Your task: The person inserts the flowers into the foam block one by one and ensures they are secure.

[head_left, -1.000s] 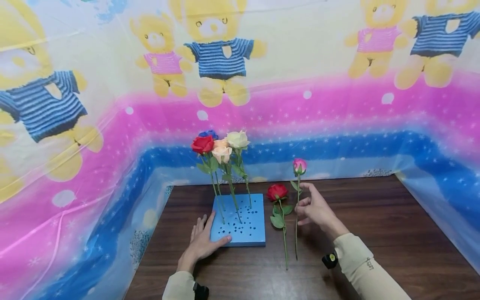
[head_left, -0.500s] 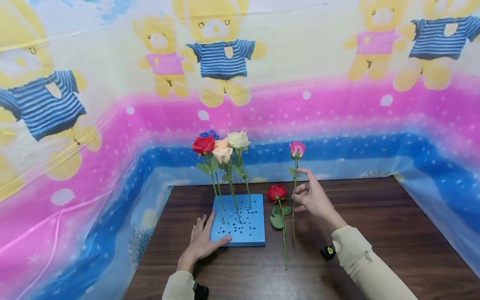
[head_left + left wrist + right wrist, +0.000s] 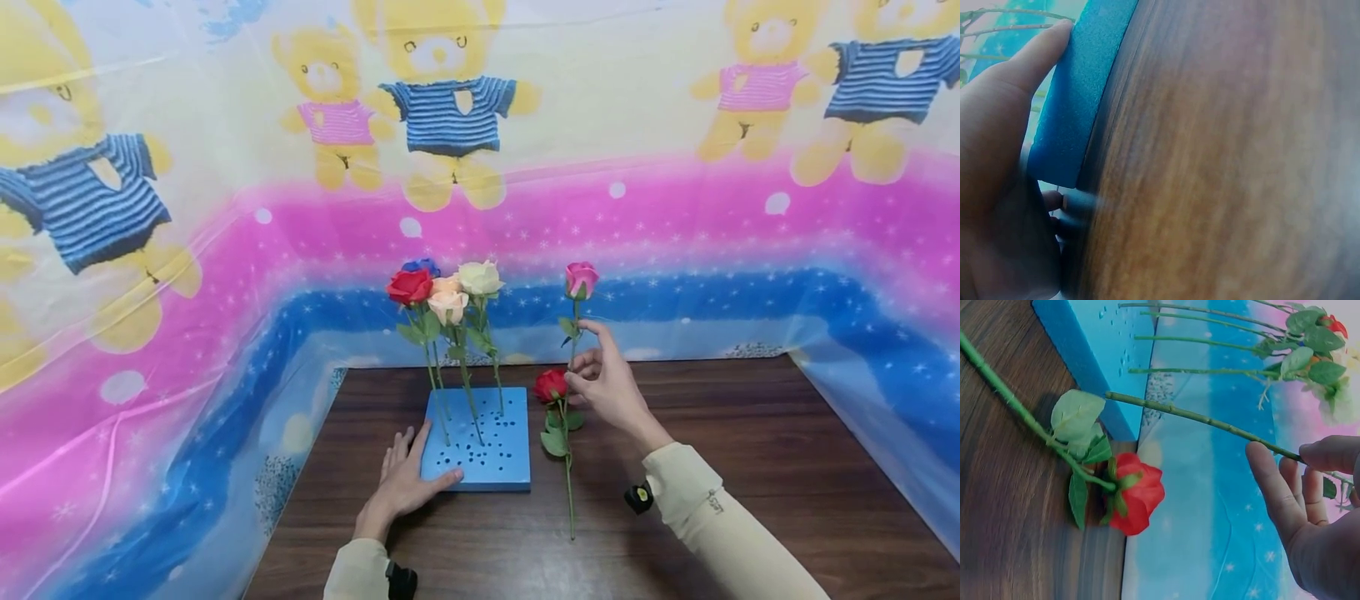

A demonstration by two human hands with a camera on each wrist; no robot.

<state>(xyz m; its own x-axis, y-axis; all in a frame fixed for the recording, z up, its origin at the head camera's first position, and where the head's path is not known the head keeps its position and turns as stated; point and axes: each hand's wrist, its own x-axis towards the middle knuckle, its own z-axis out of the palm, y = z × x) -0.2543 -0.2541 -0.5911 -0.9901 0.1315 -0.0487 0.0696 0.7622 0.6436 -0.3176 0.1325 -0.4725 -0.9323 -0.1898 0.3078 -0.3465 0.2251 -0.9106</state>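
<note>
My right hand pinches the stem of a pink rose between thumb and fingers, bloom up, above the table. In the right wrist view the bare lower stem points toward the blue foam block, apart from it. My left hand rests against the block's left front corner, thumb at the front edge and fingers along the left side. Just below my right hand a red rose lies on the table. Standing in the block are a red rose, a blue one, peach ones and a white rose.
The block's top has several small holes, mostly toward its front and right. Dark wood tabletop surrounds the block. Behind the table hangs a curtain printed with teddy bears.
My right hand has lifted the pink rose and moved it up and left, over the lying red rose. The left hand stays in place at the block.
</note>
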